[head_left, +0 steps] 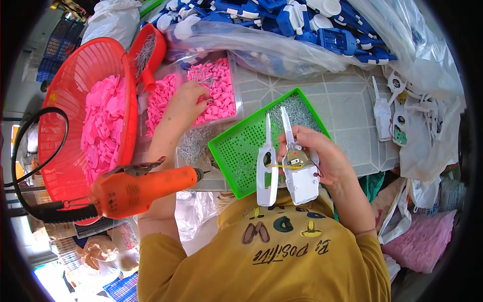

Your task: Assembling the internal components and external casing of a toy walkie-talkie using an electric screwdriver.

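Gripped by the right hand (328, 157), the white casing (304, 186) overlaps the near edge of the green tray (229, 151). The left hand (189, 100) is at pink parts (224, 100); its grip cannot be determined.

Light is bright, glaring at lower left; edges bend.

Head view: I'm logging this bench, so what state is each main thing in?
White casing: opened, wires joining its halves, held by the right hand
Left hand: at small pink parts, grip unclear
Orange driver: unheld
Red basket: partly filled with pink pieces
Green tray: metal bits mostly toward far end
Red scoop: holding pins
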The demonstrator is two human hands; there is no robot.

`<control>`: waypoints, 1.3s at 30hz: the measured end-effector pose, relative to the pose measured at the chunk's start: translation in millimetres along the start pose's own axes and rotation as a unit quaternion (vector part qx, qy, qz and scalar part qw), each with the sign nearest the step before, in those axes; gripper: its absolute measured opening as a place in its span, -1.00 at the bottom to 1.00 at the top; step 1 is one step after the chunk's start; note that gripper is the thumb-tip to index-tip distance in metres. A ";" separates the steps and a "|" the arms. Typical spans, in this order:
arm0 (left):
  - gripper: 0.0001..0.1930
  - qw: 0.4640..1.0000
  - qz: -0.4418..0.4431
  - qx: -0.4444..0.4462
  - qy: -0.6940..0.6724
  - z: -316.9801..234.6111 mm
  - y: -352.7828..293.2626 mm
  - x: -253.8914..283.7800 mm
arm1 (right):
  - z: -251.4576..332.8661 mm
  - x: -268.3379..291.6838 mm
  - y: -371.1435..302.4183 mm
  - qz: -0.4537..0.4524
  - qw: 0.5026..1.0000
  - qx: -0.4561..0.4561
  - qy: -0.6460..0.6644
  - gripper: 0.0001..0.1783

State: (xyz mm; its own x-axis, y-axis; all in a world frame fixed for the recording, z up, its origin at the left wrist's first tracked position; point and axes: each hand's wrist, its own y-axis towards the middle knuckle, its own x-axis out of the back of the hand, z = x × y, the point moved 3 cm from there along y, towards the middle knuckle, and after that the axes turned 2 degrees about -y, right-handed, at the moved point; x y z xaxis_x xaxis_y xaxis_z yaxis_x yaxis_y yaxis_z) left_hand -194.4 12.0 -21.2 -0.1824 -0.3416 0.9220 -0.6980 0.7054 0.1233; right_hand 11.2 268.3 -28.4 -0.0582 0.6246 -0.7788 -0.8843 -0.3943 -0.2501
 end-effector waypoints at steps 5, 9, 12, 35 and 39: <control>-0.80 1.000 0.002 -0.003 -0.010 -2.2 3.2 -1.8 | -0.4 3.0 0.8 -0.023 1.000 -0.010 0.012 -0.67; -0.82 0.991 0.029 0.086 -0.102 -6.9 0.3 2.1 | 1.0 1.7 0.5 -0.040 0.999 -0.006 0.025 -0.69; -0.81 0.992 0.014 0.069 -0.104 -3.1 0.0 -2.8 | 2.2 1.1 0.8 -0.027 0.999 -0.006 0.020 -0.69; -0.86 0.786 0.142 0.084 -0.595 -118.8 -1.7 -3.3 | 2.8 -0.5 12.1 -0.092 0.995 -0.020 -0.016 -0.72; -0.80 0.805 0.162 0.083 -0.564 -126.6 2.8 -11.9 | -2.6 2.1 11.7 -0.084 0.996 -0.040 0.007 -0.71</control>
State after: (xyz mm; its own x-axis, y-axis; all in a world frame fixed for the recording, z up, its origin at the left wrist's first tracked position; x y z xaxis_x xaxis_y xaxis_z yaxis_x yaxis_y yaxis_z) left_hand -106.5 96.6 14.7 -0.8215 -0.5689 -0.0369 -0.5526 0.8105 -0.1941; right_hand 1.9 263.2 -34.4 0.0948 0.6772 -0.7297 -0.8412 -0.3375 -0.4225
